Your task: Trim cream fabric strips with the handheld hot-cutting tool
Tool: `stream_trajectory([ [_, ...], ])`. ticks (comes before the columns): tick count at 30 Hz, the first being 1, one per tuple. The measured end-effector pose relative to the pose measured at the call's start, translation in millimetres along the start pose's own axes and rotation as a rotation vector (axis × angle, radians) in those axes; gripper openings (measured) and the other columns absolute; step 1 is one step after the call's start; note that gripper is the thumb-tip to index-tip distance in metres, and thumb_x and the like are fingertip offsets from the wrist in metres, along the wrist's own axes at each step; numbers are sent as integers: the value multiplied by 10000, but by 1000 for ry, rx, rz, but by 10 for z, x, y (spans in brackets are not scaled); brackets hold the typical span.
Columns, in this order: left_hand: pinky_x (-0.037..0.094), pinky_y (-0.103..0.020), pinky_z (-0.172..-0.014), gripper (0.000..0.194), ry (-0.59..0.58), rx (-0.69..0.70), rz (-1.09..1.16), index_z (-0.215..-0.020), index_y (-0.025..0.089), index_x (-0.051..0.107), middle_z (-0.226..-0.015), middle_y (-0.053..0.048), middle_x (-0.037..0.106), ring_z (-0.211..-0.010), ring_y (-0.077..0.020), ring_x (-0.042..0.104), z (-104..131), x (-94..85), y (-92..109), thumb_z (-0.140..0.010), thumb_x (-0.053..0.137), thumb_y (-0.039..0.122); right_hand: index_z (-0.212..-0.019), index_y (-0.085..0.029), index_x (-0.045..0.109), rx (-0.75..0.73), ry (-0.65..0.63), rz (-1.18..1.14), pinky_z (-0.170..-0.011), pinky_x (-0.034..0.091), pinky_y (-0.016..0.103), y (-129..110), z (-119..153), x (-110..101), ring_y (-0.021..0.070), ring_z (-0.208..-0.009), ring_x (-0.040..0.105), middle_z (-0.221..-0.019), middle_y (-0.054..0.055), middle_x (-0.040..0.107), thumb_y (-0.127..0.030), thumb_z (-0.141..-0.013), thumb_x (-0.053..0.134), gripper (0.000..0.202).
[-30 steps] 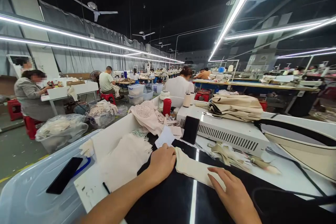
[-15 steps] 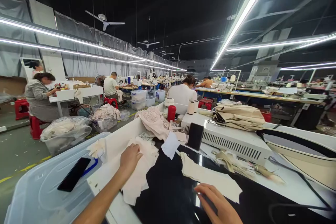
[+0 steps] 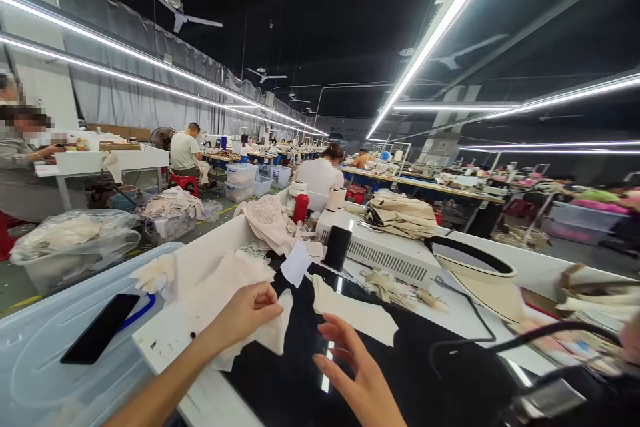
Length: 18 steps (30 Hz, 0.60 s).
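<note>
My left hand (image 3: 250,312) pinches a thin pale fabric piece (image 3: 278,328) between thumb and fingers. Part of that piece is hidden behind the fingers. Beneath and behind this hand, a stack of similar pale fabric pieces (image 3: 220,283) spreads over the left edge of the black work surface (image 3: 295,380). My right hand (image 3: 353,367) hovers over the black surface with its fingers apart, holding nothing. Just beyond it lies a flat cream fabric strip pile (image 3: 355,313). A white paper slip (image 3: 297,263) rests farther back.
A dark phone (image 3: 100,328) lies on a translucent lid (image 3: 35,347) at left; another phone (image 3: 337,247) leans against a white vented box (image 3: 385,257). Dark machine parts (image 3: 545,393) stand at lower right. A lace-patterned garment (image 3: 267,220) lies at the back. Co-workers sit beyond.
My view has turned to the right. My left hand has drawn a fabric piece rightward from the stack. The right hand's fingers have spread wider.
</note>
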<state>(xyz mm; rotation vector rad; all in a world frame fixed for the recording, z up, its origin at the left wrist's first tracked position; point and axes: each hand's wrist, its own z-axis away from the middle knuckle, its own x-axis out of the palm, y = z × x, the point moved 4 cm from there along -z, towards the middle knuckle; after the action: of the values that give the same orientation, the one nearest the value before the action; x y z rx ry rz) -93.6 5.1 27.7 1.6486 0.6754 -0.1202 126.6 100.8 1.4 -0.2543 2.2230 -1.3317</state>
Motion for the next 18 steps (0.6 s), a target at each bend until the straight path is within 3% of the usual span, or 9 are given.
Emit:
stream_trajectory([
  [2,376,-218,-621,222,-122,19,162,-832,188,534,-733,42,561,-662,-117,512,68,148,130,-864,624,389,-1331,-294,647,53,-34,-180,-1015,540,440,-48,48,99,302,-1146,690,-1159,85,756,-643,-681,822,758],
  [4,330,-212,-589,257,-222,18,343,-835,177,548,-713,47,543,-632,-101,468,121,276,223,-836,675,400,-1293,-276,673,125,-187,-369,-973,543,444,-85,112,216,306,-1072,707,-1089,81,765,-711,-621,832,817],
  [6,305,-215,-580,281,-283,-4,465,-847,163,577,-693,49,532,-621,-94,442,151,378,263,-810,725,399,-1143,-226,743,240,-368,-484,-843,561,400,-104,208,304,279,-905,725,-942,73,769,-710,-613,841,724],
  [8,303,-217,-583,306,-308,-42,494,-882,149,619,-691,43,547,-625,-96,442,160,460,250,-795,756,409,-980,-182,776,342,-448,-501,-756,537,348,-112,314,319,230,-769,698,-806,54,745,-645,-652,857,573],
  [10,313,-220,-593,331,-332,-82,502,-917,138,657,-721,26,584,-642,-101,459,163,532,216,-794,762,427,-898,-167,776,384,-422,-493,-748,511,324,-121,402,282,192,-715,659,-743,35,716,-591,-694,856,477],
  [13,325,-222,-602,333,-356,-116,494,-904,134,688,-756,14,604,-659,-104,463,171,620,186,-812,737,451,-854,-169,755,397,-370,-505,-736,485,302,-119,515,247,157,-686,595,-728,16,674,-616,-665,861,496],
  [18,327,-224,-609,279,-362,-105,464,-855,142,671,-759,24,588,-671,-105,455,194,716,211,-835,688,419,-654,-189,586,504,-415,-273,-478,276,224,38,691,294,73,-493,340,-519,-76,403,-756,-576,813,616],
])
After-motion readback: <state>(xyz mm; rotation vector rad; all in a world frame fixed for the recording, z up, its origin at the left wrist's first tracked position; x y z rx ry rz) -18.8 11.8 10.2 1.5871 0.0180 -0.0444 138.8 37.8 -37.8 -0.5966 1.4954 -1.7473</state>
